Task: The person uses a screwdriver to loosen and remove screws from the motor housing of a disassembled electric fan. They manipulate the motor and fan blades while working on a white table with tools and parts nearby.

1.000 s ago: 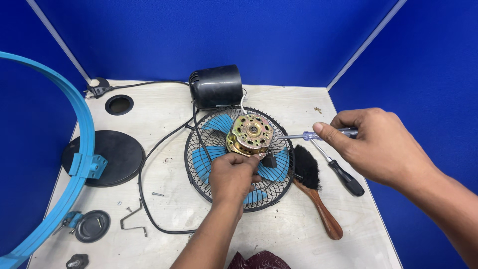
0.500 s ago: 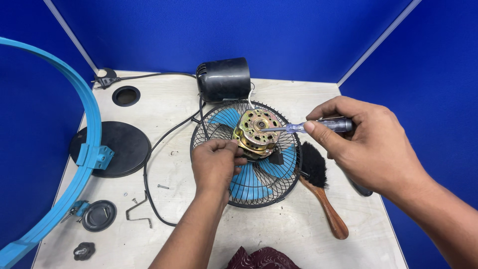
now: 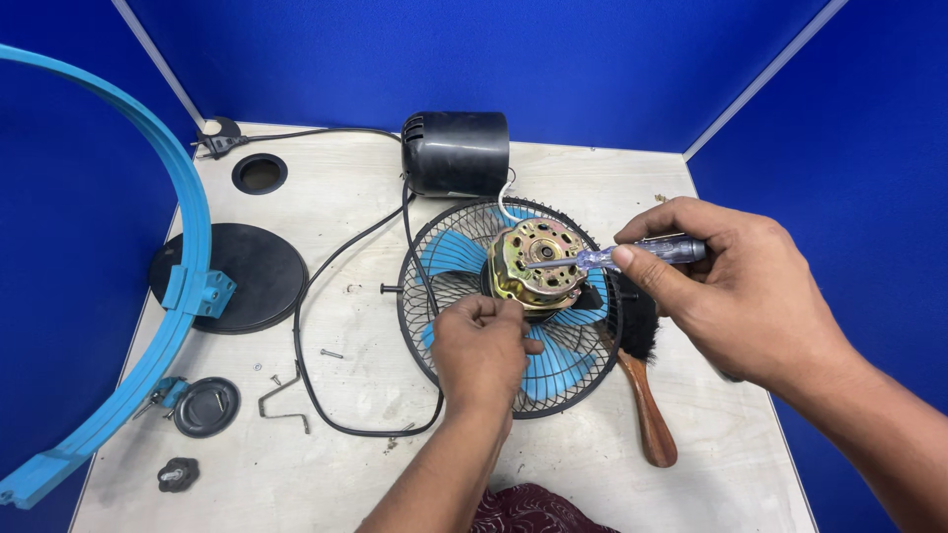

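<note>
A brass-coloured fan motor [image 3: 534, 259] sits on a black wire grille [image 3: 434, 296] with blue blades [image 3: 449, 255] under it, at the middle of the table. My right hand [image 3: 736, 291] grips a screwdriver with a clear blue handle [image 3: 637, 254]; its tip rests on top of the motor. My left hand [image 3: 482, 345] is closed over the near edge of the motor and grille, steadying them. What its fingers pinch is hidden.
A black motor cover [image 3: 456, 151] stands behind the grille, with a black cable [image 3: 326, 257] looping left to a plug [image 3: 217, 140]. A wooden-handled brush [image 3: 647, 400] lies to the right. A black round base [image 3: 242, 276], blue ring [image 3: 188, 197], caps and loose screws lie left.
My right hand has moved left and brought the screwdriver tip from beside the motor onto its top. My left hand stays at the motor's near edge.
</note>
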